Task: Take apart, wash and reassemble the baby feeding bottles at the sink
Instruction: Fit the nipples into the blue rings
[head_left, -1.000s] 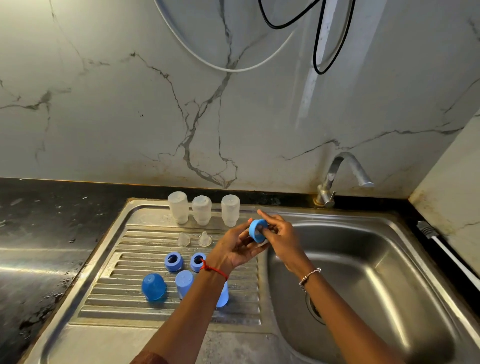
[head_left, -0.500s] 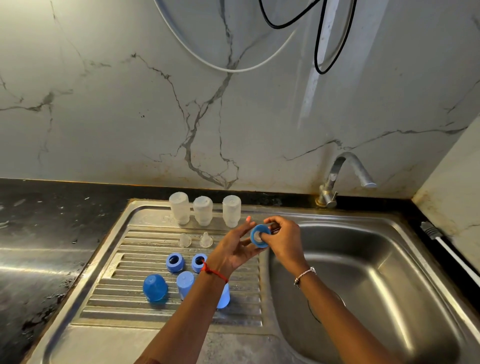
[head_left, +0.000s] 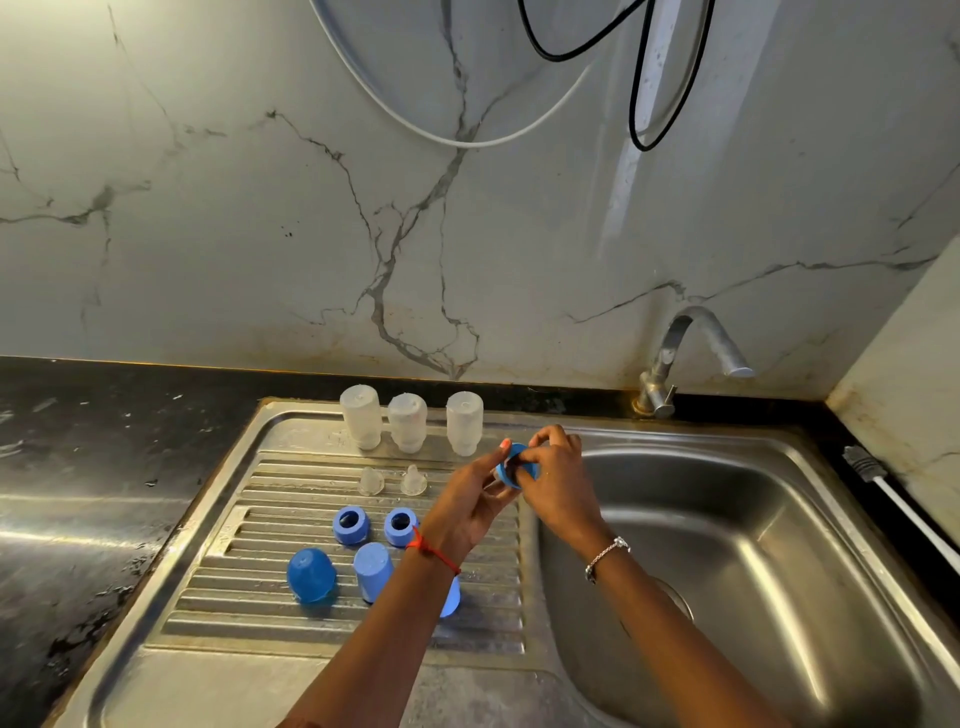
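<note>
My left hand (head_left: 470, 501) and my right hand (head_left: 553, 475) together hold a blue bottle ring (head_left: 514, 466) above the seam between drainboard and basin. Fingers of both hands pinch its rim; something clear shows inside it, too small to name. On the drainboard (head_left: 234, 613) three clear bottles (head_left: 408, 422) stand upside down at the back. In front of them lie two clear nipples (head_left: 393, 480), then two blue rings (head_left: 375, 525), then three blue caps (head_left: 310, 574), one partly hidden under my left forearm.
The steel basin (head_left: 753, 571) lies at the right with its drain partly hidden by my right arm. A tap (head_left: 680, 358) stands behind it, not running. Black counter (head_left: 78, 493) lies to the left. Cables hang on the marble wall above.
Both hands have turned the blue ring slightly between the fingers and stayed at the same spot. The parts on the drainboard have not moved.
</note>
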